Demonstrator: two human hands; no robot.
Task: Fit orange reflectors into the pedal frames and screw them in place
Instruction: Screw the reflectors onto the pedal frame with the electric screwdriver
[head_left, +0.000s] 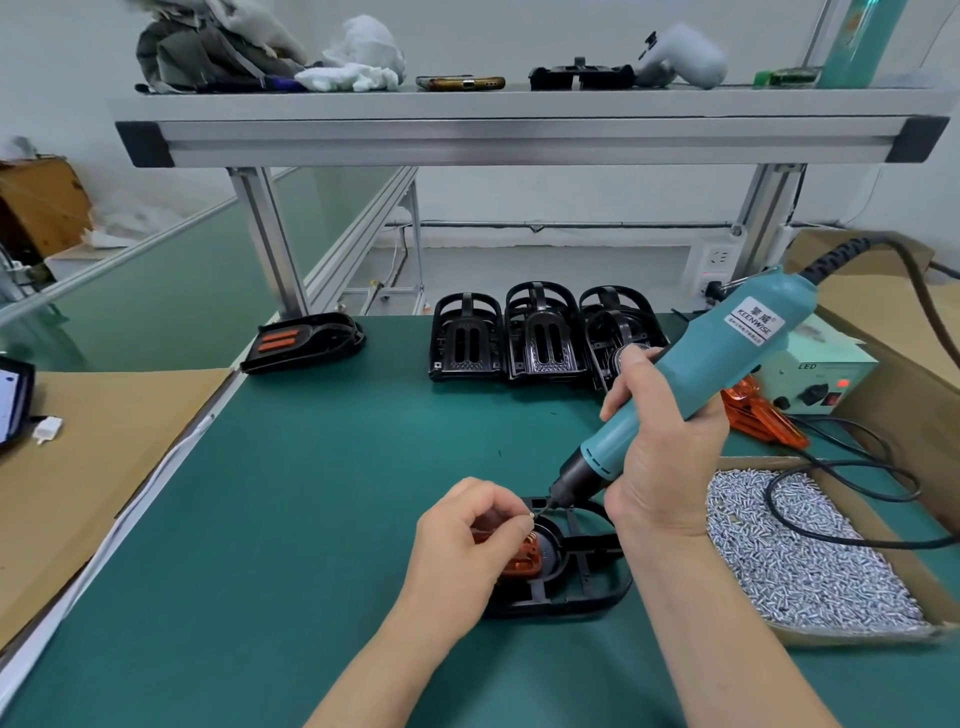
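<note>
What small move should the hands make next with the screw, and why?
Probably bring the screw, held on the bit, down to the orange reflector in the pedal frame. The left hand pinches the screw at the tip of the screwdriver, which the right hand grips at a tilt above the frame. The screw seems not yet driven in.
</note>
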